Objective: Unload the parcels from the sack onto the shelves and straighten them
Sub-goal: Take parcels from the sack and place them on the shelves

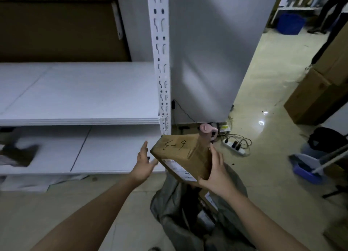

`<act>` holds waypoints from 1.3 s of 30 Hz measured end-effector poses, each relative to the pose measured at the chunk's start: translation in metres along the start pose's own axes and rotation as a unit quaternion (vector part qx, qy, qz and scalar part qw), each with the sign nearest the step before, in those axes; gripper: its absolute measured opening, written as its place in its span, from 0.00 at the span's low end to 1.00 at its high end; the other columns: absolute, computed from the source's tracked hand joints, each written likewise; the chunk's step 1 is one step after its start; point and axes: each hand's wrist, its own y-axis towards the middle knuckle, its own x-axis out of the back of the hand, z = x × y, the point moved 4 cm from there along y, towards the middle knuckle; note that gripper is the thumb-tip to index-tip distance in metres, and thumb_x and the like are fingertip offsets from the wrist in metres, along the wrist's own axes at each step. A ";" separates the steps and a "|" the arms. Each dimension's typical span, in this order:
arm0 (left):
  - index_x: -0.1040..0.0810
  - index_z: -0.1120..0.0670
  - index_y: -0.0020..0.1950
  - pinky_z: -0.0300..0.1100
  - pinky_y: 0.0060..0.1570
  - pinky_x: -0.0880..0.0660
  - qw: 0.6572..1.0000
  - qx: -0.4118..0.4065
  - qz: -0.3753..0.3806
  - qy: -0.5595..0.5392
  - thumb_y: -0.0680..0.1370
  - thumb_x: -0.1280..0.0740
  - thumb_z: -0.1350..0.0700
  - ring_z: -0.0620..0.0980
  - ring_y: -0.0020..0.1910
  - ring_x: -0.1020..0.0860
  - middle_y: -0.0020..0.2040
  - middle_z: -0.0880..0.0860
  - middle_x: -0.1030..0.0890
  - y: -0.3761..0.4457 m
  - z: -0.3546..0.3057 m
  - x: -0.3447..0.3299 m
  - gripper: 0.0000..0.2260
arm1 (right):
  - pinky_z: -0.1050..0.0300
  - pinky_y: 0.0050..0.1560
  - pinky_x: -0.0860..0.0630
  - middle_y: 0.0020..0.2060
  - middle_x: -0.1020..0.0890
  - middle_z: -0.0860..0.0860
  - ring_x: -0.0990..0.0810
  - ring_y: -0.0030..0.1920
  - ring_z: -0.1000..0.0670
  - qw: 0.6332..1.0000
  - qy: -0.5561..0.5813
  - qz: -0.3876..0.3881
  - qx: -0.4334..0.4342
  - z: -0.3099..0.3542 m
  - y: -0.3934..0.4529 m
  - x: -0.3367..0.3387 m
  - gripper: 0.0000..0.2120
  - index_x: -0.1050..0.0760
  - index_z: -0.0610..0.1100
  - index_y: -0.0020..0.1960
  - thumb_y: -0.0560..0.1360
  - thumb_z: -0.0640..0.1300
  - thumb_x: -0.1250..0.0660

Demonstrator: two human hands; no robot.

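Holding a brown cardboard parcel (183,159) above the grey sack (169,213), the right hand (216,172) clamps its near end, fingers curled round it. The left hand (144,161) hovers just beside the parcel, fingers straight, holding nothing. The taped box looks stiff and fairly light; taking both short ends should steady it toward the lower shelf (105,156) left of the sack.
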 end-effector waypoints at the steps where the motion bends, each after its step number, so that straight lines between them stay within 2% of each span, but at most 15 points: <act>1: 0.53 0.48 0.78 0.51 0.66 0.36 0.998 0.028 -0.015 -0.061 0.81 0.40 0.54 0.56 0.71 0.36 0.72 0.54 0.38 -0.004 0.004 0.009 0.30 | 0.42 0.70 0.34 0.70 0.50 0.62 0.41 0.74 0.46 0.999 -0.022 0.005 0.024 0.008 0.001 -0.007 0.59 0.64 0.61 0.76 0.64 0.49 0.23; 3: 0.47 0.47 0.77 0.49 0.62 0.36 0.987 0.060 -0.046 -0.142 0.83 0.47 0.51 0.54 0.68 0.33 0.65 0.52 0.32 -0.013 0.009 0.030 0.23 | 0.42 0.68 0.32 0.69 0.51 0.64 0.39 0.73 0.45 0.996 -0.056 0.008 0.069 0.025 0.001 -0.022 0.59 0.67 0.65 0.74 0.65 0.49 0.23; 5: 0.42 0.48 0.76 0.49 0.61 0.35 0.978 0.077 -0.076 -0.181 0.83 0.49 0.48 0.54 0.65 0.30 0.66 0.54 0.30 -0.022 0.015 0.054 0.20 | 0.50 0.67 0.33 0.70 0.51 0.63 0.38 0.72 0.48 0.991 -0.075 0.011 0.110 0.041 0.001 -0.037 0.58 0.69 0.67 0.73 0.66 0.51 0.24; 8: 0.34 0.49 0.72 0.49 0.59 0.31 0.964 0.111 -0.096 -0.221 0.81 0.50 0.38 0.53 0.61 0.26 0.66 0.53 0.27 -0.039 0.029 0.094 0.24 | 0.57 0.66 0.36 0.70 0.49 0.60 0.37 0.70 0.49 0.981 -0.099 0.017 0.163 0.074 0.003 -0.064 0.57 0.66 0.62 0.75 0.66 0.53 0.24; 13: 0.33 0.50 0.71 0.55 0.63 0.29 0.936 0.145 -0.133 -0.293 0.77 0.45 0.34 0.56 0.58 0.22 0.63 0.54 0.24 -0.072 0.055 0.160 0.28 | 0.43 0.68 0.31 0.67 0.37 0.45 0.33 0.68 0.42 0.954 -0.150 -0.091 0.242 0.141 0.007 -0.111 0.55 0.49 0.43 0.78 0.61 0.47 0.19; 20: 0.25 0.45 0.56 0.47 0.47 0.20 0.925 0.140 -0.119 -0.332 0.64 0.34 0.28 0.53 0.47 0.17 0.51 0.53 0.17 -0.112 0.061 0.228 0.28 | 0.40 0.69 0.36 0.59 0.31 0.44 0.29 0.60 0.42 0.871 -0.292 -0.139 0.370 0.227 0.007 -0.193 0.56 0.39 0.41 0.72 0.50 0.51 0.16; 22: 0.28 0.50 0.64 0.47 0.45 0.19 0.920 0.162 -0.117 -0.338 0.60 0.30 0.29 0.55 0.50 0.18 0.55 0.55 0.19 -0.122 0.066 0.250 0.39 | 0.39 0.68 0.36 0.59 0.31 0.43 0.30 0.61 0.43 0.837 -0.302 -0.155 0.429 0.246 0.002 -0.215 0.54 0.38 0.41 0.70 0.51 0.51 0.16; 24: 0.39 0.52 0.73 0.46 0.43 0.19 0.920 0.183 -0.114 -0.326 0.61 0.27 0.32 0.55 0.53 0.20 0.60 0.56 0.23 -0.134 0.072 0.267 0.48 | 0.38 0.67 0.34 0.61 0.32 0.44 0.30 0.63 0.44 0.814 -0.308 -0.153 0.469 0.261 -0.005 -0.239 0.52 0.38 0.41 0.70 0.53 0.51 0.17; 28: 0.36 0.55 0.71 0.43 0.45 0.21 0.920 0.189 -0.154 -0.307 0.58 0.22 0.39 0.53 0.54 0.23 0.58 0.55 0.23 -0.150 0.090 0.294 0.47 | 0.38 0.68 0.35 0.65 0.32 0.45 0.32 0.66 0.45 0.807 -0.296 -0.108 0.500 0.284 -0.017 -0.273 0.51 0.39 0.40 0.71 0.56 0.54 0.18; 30: 0.50 0.53 0.78 0.46 0.55 0.25 0.923 0.156 -0.227 -0.268 0.65 0.23 0.46 0.55 0.62 0.28 0.68 0.55 0.31 -0.150 0.101 0.311 0.51 | 0.42 0.68 0.38 0.67 0.33 0.46 0.31 0.67 0.46 0.803 -0.298 -0.047 0.514 0.289 -0.021 -0.287 0.49 0.39 0.41 0.72 0.59 0.58 0.21; 32: 0.60 0.53 0.78 0.47 0.67 0.33 0.933 0.084 -0.298 -0.183 0.66 0.22 0.53 0.55 0.70 0.35 0.73 0.56 0.38 -0.153 0.108 0.331 0.55 | 0.47 0.70 0.36 0.70 0.33 0.48 0.29 0.68 0.48 0.817 -0.300 0.028 0.491 0.296 -0.021 -0.302 0.42 0.41 0.44 0.74 0.68 0.62 0.31; 34: 0.62 0.52 0.78 0.50 0.70 0.36 0.945 0.023 -0.321 -0.058 0.64 0.21 0.52 0.53 0.72 0.38 0.74 0.55 0.40 -0.159 0.111 0.346 0.58 | 0.54 0.69 0.33 0.72 0.36 0.52 0.31 0.68 0.52 0.884 -0.222 0.109 0.397 0.305 -0.013 -0.314 0.33 0.45 0.49 0.76 0.77 0.60 0.40; 36: 0.61 0.48 0.77 0.51 0.68 0.33 0.938 0.005 -0.329 0.110 0.62 0.22 0.45 0.52 0.71 0.36 0.73 0.53 0.38 -0.164 0.117 0.357 0.58 | 0.57 0.61 0.28 0.70 0.35 0.53 0.29 0.64 0.54 0.953 -0.033 0.145 0.262 0.319 -0.001 -0.324 0.25 0.45 0.53 0.74 0.80 0.54 0.41; 37: 0.61 0.47 0.77 0.49 0.66 0.31 0.924 -0.001 -0.334 0.186 0.61 0.23 0.43 0.52 0.69 0.34 0.72 0.52 0.37 -0.166 0.121 0.363 0.58 | 0.56 0.56 0.26 0.68 0.32 0.52 0.26 0.61 0.53 0.968 0.068 0.141 0.194 0.328 0.007 -0.329 0.21 0.44 0.56 0.71 0.81 0.52 0.42; 39: 0.64 0.45 0.77 0.49 0.60 0.29 0.896 -0.022 -0.331 0.296 0.62 0.24 0.42 0.54 0.64 0.30 0.71 0.52 0.34 -0.165 0.129 0.374 0.58 | 0.55 0.48 0.25 0.65 0.30 0.49 0.22 0.54 0.49 0.957 0.249 0.136 0.056 0.347 0.025 -0.342 0.17 0.43 0.55 0.69 0.82 0.52 0.44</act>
